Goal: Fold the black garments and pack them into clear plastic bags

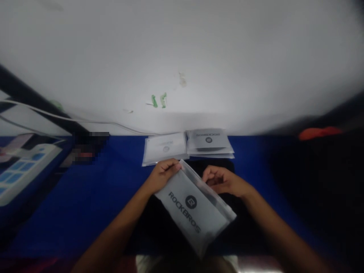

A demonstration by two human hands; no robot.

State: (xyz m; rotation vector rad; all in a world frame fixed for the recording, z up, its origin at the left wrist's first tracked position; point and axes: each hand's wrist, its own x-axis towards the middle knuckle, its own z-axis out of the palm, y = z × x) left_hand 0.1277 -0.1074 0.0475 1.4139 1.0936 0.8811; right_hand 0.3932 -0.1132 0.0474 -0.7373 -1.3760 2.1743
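Observation:
A frosted zip bag (182, 212) printed ROCKBROS is held up at a slant in front of me, its zip edge facing the upper right. My left hand (164, 175) pinches its top corner between thumb and fingers. At the zip edge my right hand (226, 181) has its fingers curled and pinched against the bag's far side; the fingertips are partly hidden. Behind my hands lie two piles of similar bags, a whitish left pile (165, 148) and a greyer right pile (209, 141). Under the held bag is a dark surface.
A blue table top (113, 189) runs up to a white wall (227, 76). On the left stands a white tray with blue compartments (25, 170), near a dark blurred object (88, 148). A white cable (99, 122) runs along the wall. An orange object (320, 133) lies at right.

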